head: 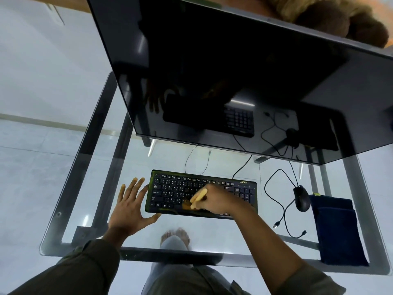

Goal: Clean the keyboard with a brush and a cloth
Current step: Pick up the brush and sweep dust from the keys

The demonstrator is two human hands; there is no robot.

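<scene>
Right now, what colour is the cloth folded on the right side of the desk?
Dark navy blue; the cloth shows best in the head view, beside the mouse.

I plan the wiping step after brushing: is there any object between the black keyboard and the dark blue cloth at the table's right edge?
Yes. The black computer mouse and its looping black cable lie on the glass table between the black keyboard and the folded dark blue cloth.

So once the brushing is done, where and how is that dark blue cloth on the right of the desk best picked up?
The cloth lies flat and folded, right of the mouse. Probably pinch its near edge from above with the right hand, once the brush is set down: that edge is clear of the cables.
</scene>
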